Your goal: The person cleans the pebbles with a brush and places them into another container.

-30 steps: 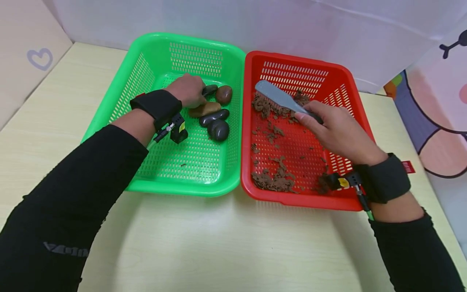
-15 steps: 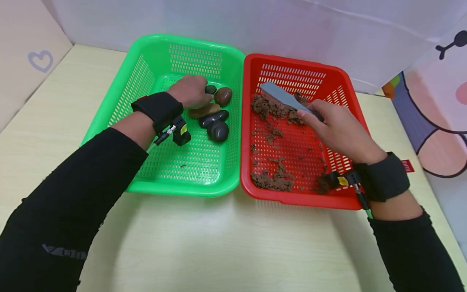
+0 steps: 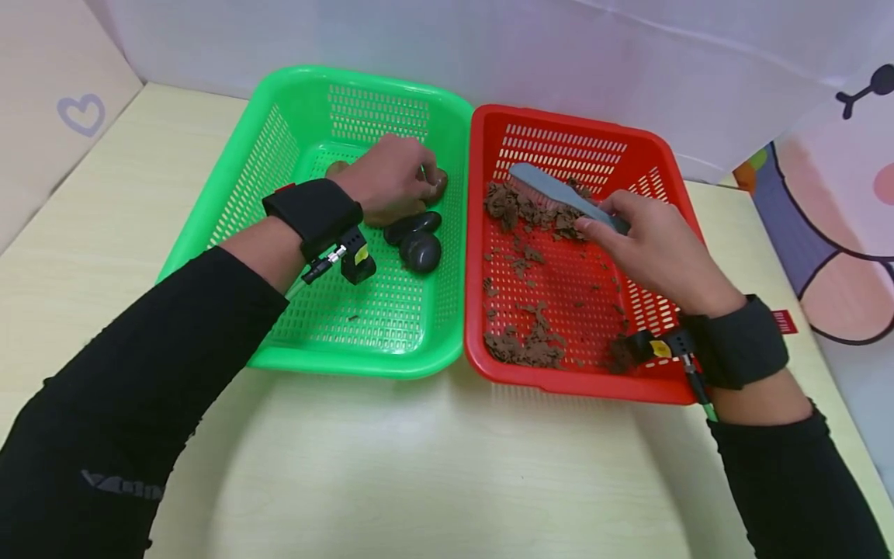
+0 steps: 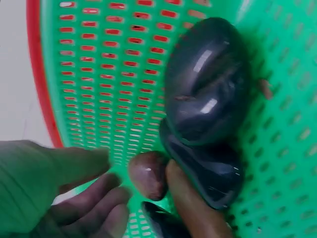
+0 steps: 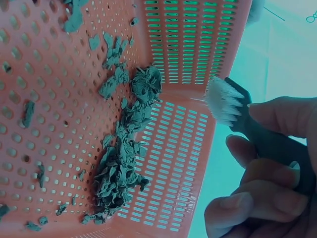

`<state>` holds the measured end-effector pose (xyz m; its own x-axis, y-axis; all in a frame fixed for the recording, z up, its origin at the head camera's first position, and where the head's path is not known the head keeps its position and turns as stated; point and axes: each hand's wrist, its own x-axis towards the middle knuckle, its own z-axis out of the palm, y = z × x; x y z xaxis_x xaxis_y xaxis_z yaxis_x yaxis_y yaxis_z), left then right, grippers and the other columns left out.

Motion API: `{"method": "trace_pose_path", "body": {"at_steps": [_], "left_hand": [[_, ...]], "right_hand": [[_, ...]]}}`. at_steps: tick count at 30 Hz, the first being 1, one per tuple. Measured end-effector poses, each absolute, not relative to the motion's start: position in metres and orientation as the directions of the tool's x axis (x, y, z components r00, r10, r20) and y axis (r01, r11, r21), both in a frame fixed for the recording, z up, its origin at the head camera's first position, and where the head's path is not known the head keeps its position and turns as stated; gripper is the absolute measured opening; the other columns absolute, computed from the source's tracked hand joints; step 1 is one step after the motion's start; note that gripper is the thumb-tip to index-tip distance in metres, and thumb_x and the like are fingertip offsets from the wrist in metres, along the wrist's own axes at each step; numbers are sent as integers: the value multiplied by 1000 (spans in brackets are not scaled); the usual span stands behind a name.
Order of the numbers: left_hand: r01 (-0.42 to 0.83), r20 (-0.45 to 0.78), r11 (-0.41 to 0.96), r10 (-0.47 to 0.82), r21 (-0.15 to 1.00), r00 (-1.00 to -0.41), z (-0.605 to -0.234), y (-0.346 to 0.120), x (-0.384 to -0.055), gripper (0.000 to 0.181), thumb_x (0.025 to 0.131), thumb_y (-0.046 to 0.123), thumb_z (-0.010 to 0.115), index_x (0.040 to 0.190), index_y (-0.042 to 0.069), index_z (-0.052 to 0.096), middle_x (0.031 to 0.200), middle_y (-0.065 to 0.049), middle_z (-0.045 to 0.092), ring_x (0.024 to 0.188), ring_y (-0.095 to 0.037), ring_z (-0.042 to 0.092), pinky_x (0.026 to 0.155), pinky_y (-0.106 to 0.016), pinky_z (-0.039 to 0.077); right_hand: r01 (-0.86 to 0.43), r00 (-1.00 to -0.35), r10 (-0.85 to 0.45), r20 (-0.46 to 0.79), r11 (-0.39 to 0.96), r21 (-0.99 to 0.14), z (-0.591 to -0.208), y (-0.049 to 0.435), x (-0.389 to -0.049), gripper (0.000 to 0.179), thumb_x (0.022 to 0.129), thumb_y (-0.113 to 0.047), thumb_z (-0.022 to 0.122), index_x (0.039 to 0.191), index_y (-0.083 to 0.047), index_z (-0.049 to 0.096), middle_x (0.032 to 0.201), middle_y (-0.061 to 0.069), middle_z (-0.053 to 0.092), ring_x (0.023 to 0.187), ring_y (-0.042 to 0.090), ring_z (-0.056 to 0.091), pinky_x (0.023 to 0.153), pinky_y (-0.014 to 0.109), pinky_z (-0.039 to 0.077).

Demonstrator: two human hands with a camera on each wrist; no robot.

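My left hand [image 3: 391,180] is inside the green basket [image 3: 356,365], over the smooth stones. Thumb and fingers stand apart with nothing between them in the left wrist view, near a reddish-brown stone [image 4: 149,176]. Beside that lie a tan stone [image 4: 190,201], a slim dark stone [image 4: 166,220] and two glossy black stones, the larger black stone [image 4: 208,82] uppermost in this view. Over the red basket [image 3: 580,384], my right hand [image 3: 653,244] grips a grey-blue brush [image 3: 552,186] by its handle. The brush's pale bristles [image 5: 224,101] are above brown scraps [image 3: 517,203].
Both baskets stand side by side on a pale wooden table [image 3: 433,466], with a white cloth [image 3: 489,54] behind them. More brown scraps [image 3: 527,348] lie at the red basket's front. To the right rises a panel with a cartoon print [image 3: 848,233].
My left hand has moved right over the stones, now covering the tan and slim dark ones and baring a brown stone at its left. The brush has shifted slightly right and down.
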<state>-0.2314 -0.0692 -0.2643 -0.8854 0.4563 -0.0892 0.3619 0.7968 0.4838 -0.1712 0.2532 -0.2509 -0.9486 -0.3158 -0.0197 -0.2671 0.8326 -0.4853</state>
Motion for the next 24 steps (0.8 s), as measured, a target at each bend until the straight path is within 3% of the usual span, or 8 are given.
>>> {"method": "trace_pose_path", "body": {"at_steps": [4, 7, 14, 19, 24], "left_hand": [[403, -194, 795, 529, 453, -826, -267, -70, -230, 12, 95, 1, 60, 95, -1, 72, 91, -13, 67, 96, -27, 57, 80, -36, 48], [409, -250, 799, 546, 440, -799, -269, -72, -232, 19, 96, 4, 66, 113, -2, 72, 113, -18, 69, 107, -31, 60, 88, -39, 52], [356, -357, 836, 511, 417, -782, -275, -75, -237, 32, 96, 12, 70, 124, -2, 65, 123, -21, 66, 113, -33, 61, 94, -41, 52], [323, -377, 865, 466, 383, -800, -281, -71, -238, 37, 94, 18, 74, 120, -7, 67, 122, -22, 65, 108, -32, 60, 92, -39, 52], [340, -378, 864, 474, 370, -795, -281, -73, -239, 30, 93, 22, 76, 104, -5, 68, 102, -14, 60, 87, -25, 53, 78, -34, 48]], "right_hand": [[-260, -948, -316, -36, 836, -484, -251, 253, -171, 32, 102, -34, 62, 106, -2, 59, 72, 11, 47, 53, 24, 37, 45, 32, 29], [-265, -945, -325, -44, 836, -481, -250, 252, -171, 32, 102, -34, 62, 106, -3, 60, 72, 10, 47, 53, 23, 37, 45, 32, 29], [-286, -937, -346, -45, 835, -471, -250, 250, -171, 32, 101, -35, 63, 106, -3, 61, 70, 10, 47, 52, 23, 37, 46, 32, 30], [-290, -936, -349, -43, 835, -467, -249, 250, -170, 32, 101, -35, 63, 105, -3, 61, 70, 10, 47, 53, 23, 37, 47, 32, 30], [-291, -937, -348, -38, 835, -468, -250, 249, -170, 32, 101, -35, 63, 105, -3, 61, 72, 10, 47, 54, 23, 38, 47, 31, 30]]}}
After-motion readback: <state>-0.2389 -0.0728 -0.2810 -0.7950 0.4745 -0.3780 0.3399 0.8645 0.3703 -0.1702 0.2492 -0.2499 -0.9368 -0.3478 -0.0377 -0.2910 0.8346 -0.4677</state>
